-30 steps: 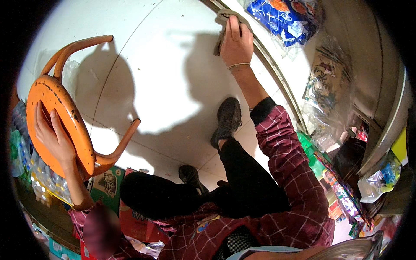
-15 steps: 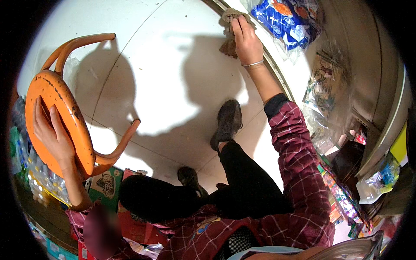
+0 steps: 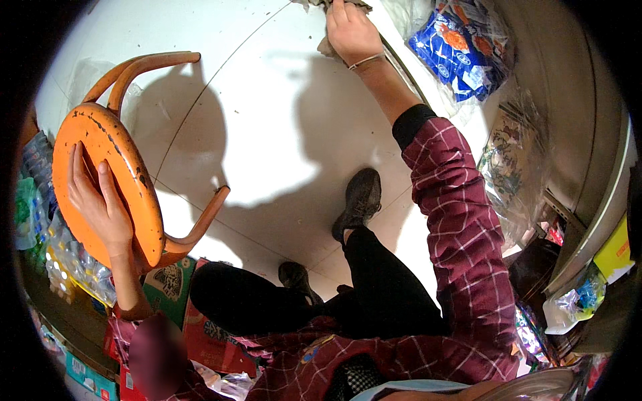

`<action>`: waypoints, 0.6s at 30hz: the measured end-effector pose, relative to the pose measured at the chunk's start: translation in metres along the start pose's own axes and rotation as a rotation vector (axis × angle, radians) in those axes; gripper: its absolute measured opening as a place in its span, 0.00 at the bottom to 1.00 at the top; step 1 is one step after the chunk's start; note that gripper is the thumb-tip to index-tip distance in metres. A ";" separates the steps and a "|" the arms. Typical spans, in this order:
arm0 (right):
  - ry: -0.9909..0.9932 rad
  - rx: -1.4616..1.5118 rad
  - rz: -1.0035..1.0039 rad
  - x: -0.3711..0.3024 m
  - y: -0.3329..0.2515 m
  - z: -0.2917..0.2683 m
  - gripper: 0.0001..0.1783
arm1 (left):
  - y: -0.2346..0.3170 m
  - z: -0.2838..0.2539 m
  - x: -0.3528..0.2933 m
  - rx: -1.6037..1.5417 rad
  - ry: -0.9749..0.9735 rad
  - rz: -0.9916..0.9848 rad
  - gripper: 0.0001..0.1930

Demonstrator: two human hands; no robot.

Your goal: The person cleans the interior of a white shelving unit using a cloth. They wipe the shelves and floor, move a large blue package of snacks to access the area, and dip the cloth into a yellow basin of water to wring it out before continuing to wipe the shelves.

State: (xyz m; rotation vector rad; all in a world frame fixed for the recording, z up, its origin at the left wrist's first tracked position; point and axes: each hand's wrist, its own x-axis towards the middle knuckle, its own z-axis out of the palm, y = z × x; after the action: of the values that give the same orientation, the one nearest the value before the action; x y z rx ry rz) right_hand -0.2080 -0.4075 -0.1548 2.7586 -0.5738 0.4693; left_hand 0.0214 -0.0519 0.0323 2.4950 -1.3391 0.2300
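An orange metal stool point(image 3: 107, 160), its paint chipped along the rim, stands tilted in the picture at the left. My left hand point(image 3: 99, 204) lies flat on its round seat, fingers stretched out. At the top edge, my right hand point(image 3: 352, 32) is closed on a crumpled brown-grey cloth point(image 3: 326, 47) down by the white floor, beside a raised edge. Part of the cloth passes out of view at the top.
Blue printed packages in clear plastic point(image 3: 458, 50) lie past the raised edge at right. Bottles in clear wrap point(image 3: 80, 260) crowd the left, behind the stool. A red box point(image 3: 217, 347) and a green box point(image 3: 167, 287) stand near my knees. Pale tiled floor point(image 3: 261, 140) spreads ahead.
My right hand has moved up and to the left with the cloth. My left hand stays on the stool seat; the whole view has shifted slightly.
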 end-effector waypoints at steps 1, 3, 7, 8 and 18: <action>-0.045 -0.028 0.016 0.000 -0.002 0.003 0.25 | -0.003 0.000 -0.001 -0.008 0.002 0.003 0.23; -0.353 0.002 0.009 0.010 -0.010 -0.021 0.22 | -0.007 -0.002 -0.006 -0.023 -0.010 0.003 0.23; -0.302 -0.192 -0.150 -0.036 0.018 -0.042 0.11 | -0.010 0.000 -0.004 -0.009 0.010 0.013 0.23; -0.383 -0.111 -0.084 -0.048 0.021 -0.052 0.10 | -0.013 0.002 -0.006 -0.006 0.015 0.023 0.23; -0.429 -0.086 -0.172 -0.187 0.068 -0.116 0.26 | -0.026 0.004 -0.011 0.016 0.046 0.036 0.22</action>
State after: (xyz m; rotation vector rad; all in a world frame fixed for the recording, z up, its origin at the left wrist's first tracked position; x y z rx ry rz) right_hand -0.4281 -0.3658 -0.1046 2.8004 -0.4278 -0.1884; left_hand 0.0367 -0.0310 0.0201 2.4648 -1.3692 0.3054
